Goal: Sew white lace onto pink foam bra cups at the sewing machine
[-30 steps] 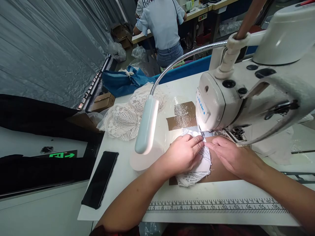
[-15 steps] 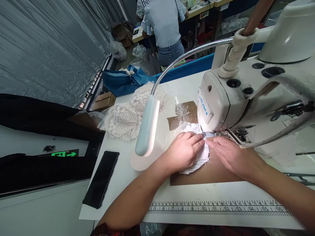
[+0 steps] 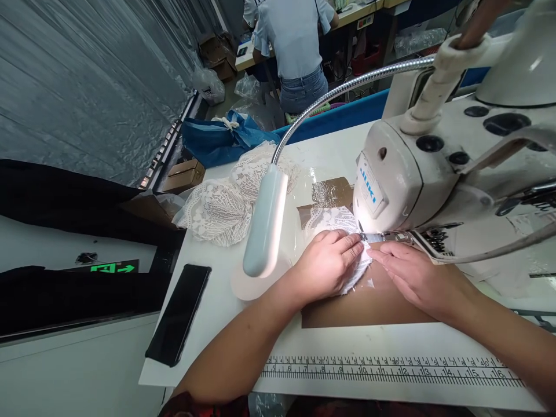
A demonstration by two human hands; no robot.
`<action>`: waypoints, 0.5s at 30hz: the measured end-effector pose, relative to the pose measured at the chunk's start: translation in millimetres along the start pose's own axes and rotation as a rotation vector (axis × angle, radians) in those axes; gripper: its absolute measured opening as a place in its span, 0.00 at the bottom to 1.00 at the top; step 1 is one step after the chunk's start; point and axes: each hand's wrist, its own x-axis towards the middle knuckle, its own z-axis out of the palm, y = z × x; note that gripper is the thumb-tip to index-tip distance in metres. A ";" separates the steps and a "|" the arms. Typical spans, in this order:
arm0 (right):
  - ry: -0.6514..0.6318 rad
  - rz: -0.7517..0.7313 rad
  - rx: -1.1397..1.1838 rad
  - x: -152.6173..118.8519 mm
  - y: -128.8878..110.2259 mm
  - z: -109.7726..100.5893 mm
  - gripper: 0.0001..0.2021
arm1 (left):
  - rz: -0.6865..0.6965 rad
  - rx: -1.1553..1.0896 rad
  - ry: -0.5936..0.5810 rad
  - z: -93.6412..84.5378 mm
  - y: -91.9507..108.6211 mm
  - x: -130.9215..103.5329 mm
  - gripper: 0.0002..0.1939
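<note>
A white lace fabric piece [image 3: 332, 219] lies under the needle end of a white JUKI sewing machine [image 3: 388, 174], its frayed lower edge showing below my fingers. My left hand [image 3: 332, 260] lies over the piece, fingers stretched forward and pressing it down just left of the presser foot [image 3: 364, 236]. My right hand [image 3: 406, 269] pinches the right edge of the fabric between thumb and forefinger, in front of the foot. The fingertips of both hands are close together. Part of the lace is hidden beneath my left hand.
A gooseneck lamp [image 3: 264, 223] stands left of my hands, before cream lace pieces [image 3: 217, 211]. A black phone [image 3: 178, 315] lies at the table's left edge. A printed ruler [image 3: 386, 370] runs along the front. Another person [image 3: 295, 43] sits at a table beyond.
The lace piece has moved away from me, toward the back, and less of its lower edge shows. My hands stay close to the presser foot. The view has shifted slightly.
</note>
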 end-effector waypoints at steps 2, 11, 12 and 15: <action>-0.023 0.001 0.044 3.2 1.3 0.3 0.23 | -0.027 0.017 0.012 -0.2 -0.2 0.7 0.19; -0.004 0.077 0.058 10.5 2.3 0.5 0.23 | -0.101 0.089 0.059 -2.1 -0.2 -1.4 0.18; 0.009 0.097 0.054 10.9 1.8 -0.9 0.22 | -0.084 0.082 0.048 -3.9 -0.1 -2.2 0.18; 0.041 0.168 0.043 12.6 -0.1 -5.5 0.20 | 0.001 0.030 0.000 -9.7 0.1 -4.3 0.19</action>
